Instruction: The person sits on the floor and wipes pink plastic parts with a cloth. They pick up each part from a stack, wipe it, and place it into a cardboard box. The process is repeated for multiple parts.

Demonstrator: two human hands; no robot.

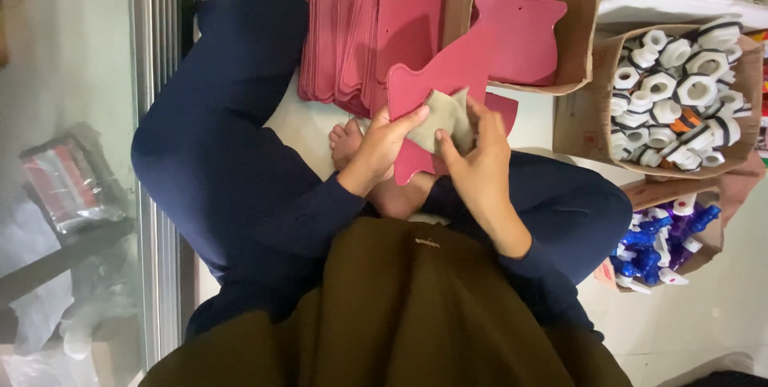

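I sit cross-legged on a tiled floor. My left hand (382, 145) grips the edge of a flat pink rubber piece (448, 75) shaped like a bottle, held over my lap. My right hand (478, 159) presses a beige cloth (450, 117) against the pink piece, fingers curled on the cloth. A row of several more pink pieces (360, 43) stands on edge just beyond my hands, and another pink piece (520, 35) lies in an open cardboard box (576, 3).
A cardboard box of white ring-shaped plastic parts (680, 91) stands at the right. Nearer me, another box holds blue and purple spray nozzles (660, 247). A sliding glass door frame (156, 155) runs along the left. My bare foot (346, 140) rests under the hands.
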